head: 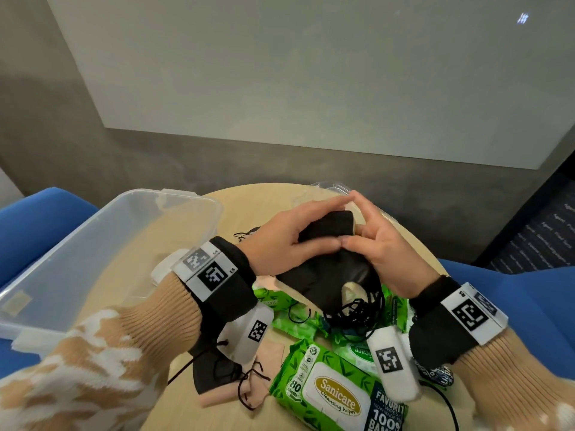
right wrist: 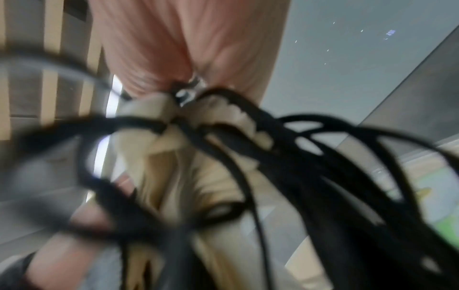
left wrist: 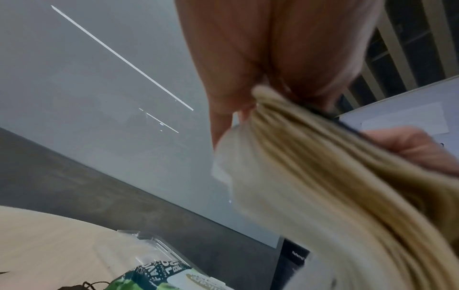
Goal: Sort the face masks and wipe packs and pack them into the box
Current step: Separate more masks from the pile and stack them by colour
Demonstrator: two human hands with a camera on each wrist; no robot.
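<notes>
Both my left hand [head: 287, 241] and right hand [head: 384, 247] clamp a stack of black face masks [head: 329, 269] above the green wipe packs [head: 336, 396] on the round table [head: 249, 206]; clear plastic box [head: 93, 253] stands left.

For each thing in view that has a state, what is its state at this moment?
Box: open, nothing visible inside.
Lid: off, behind the hands.
Stack of black masks: held above the table.
Left hand: grips the stack.
Right hand: grips the stack.
Wipe pack: closed, flat on the table.
</notes>
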